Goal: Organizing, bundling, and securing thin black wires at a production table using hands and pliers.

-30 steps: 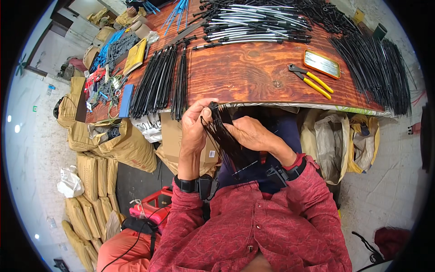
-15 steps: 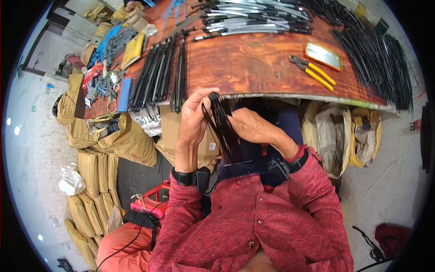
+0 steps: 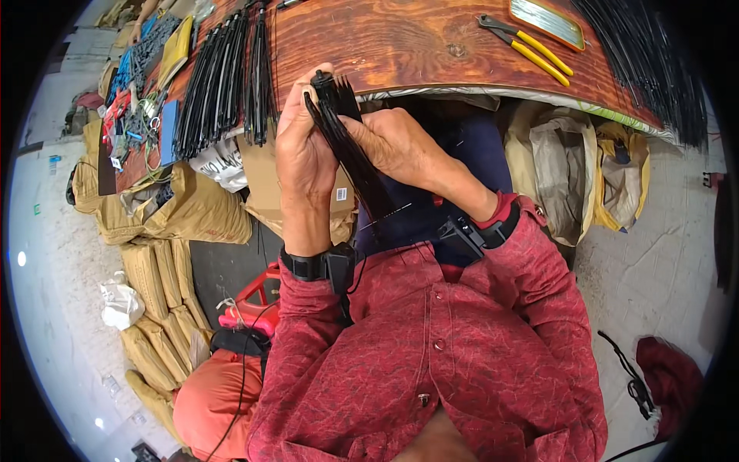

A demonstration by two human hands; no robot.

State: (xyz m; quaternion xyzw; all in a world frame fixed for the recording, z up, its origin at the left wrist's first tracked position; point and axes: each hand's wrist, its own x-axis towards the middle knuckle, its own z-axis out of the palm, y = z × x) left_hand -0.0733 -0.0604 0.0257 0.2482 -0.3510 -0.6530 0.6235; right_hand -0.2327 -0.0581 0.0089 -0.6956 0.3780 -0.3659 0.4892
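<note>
A bundle of thin black cable ties (image 3: pixel 356 165) hangs slanting in front of my chest, its gathered top ends up by the fingers and its loose ends down toward my lap. My left hand (image 3: pixel 302 142) is closed round the upper part, thumb and fingertips near the top. On the bundle's other side, my right hand (image 3: pixel 404 146) is closed against it, with its fingertips partly hidden behind the strands. Both hands are just in front of the table's near edge.
On the wooden table (image 3: pixel 369 46) lie tied black bundles (image 3: pixel 212 92), yellow-handled pliers (image 3: pixel 531 52), an orange-rimmed tray (image 3: pixel 548 21) and a heap of black strands (image 3: pixel 639 65). Open sacks (image 3: pixel 566 173) stand under the right edge. Brown packages (image 3: pixel 158 281) are stacked at left.
The view has shifted, so the table sits higher in the picture. Both hands still hold the bundle, which now leans more, its top toward the left.
</note>
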